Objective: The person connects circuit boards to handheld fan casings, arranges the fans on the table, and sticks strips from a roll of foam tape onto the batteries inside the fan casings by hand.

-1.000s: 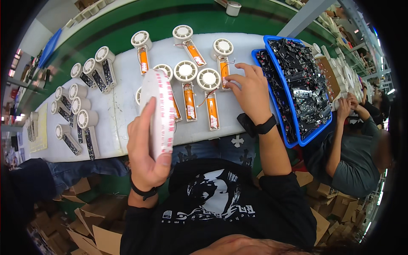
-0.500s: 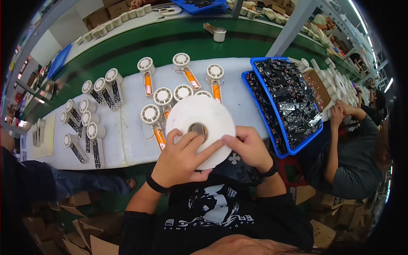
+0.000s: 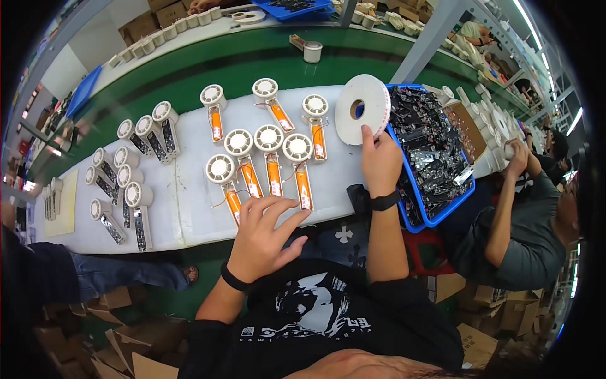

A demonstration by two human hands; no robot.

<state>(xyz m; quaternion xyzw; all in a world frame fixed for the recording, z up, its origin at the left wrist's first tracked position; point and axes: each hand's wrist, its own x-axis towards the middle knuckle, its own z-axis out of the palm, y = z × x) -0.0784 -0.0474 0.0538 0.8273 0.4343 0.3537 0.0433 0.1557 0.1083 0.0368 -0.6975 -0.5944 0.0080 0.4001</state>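
My right hand (image 3: 381,163) grips the lower edge of a large white roll of tape (image 3: 347,125), which is tilted up beside the blue tray. The thumb lies on the roll's face; the other fingers are mostly hidden. Empty, with fingers spread, my left hand (image 3: 260,235) hovers at the table's near edge. Just beyond it lie several white handheld fans with round grilles, such as this fan (image 3: 297,148), their handles exposing orange batteries (image 3: 273,174).
Stacked blue trays (image 3: 435,222) of black circuit boards stand right. More fans (image 3: 139,194) with black boards in their handles lie left. A green conveyor (image 3: 252,57) runs behind the table (image 3: 180,221). A co-worker (image 3: 527,215) sits at right; another person's leg (image 3: 126,275) shows left.
The roll has gone from between both hands to the right and away, held by my right hand alone. My left hand has let go, and the fans behind the roll now show.
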